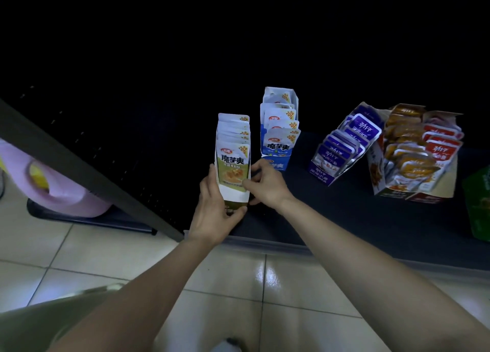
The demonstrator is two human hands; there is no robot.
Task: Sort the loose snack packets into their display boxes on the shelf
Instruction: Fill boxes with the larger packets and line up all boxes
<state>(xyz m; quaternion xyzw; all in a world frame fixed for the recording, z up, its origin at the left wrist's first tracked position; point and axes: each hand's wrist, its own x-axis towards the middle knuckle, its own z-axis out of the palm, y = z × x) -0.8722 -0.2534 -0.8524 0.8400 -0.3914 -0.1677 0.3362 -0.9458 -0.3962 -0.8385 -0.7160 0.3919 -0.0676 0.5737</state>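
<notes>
A green display box (233,150) full of green-and-white snack packets stands at the left end of the dark bottom shelf (344,213). My left hand (214,213) grips the box's front lower corner and left side. My right hand (265,183) pinches the right edge of the front packet. Just right of it stands a blue box (278,128) with several matching blue packets. Further right a purple box (342,144) leans back, packed with purple packets. An orange-and-red box (413,155) holds orange and red packets side by side.
A dark slanted shelf upright (87,160) runs down the left. Behind it a pink jug (58,189) sits on a low base. A green package (480,203) shows at the right edge. Glossy beige floor tiles (238,293) lie below the shelf lip.
</notes>
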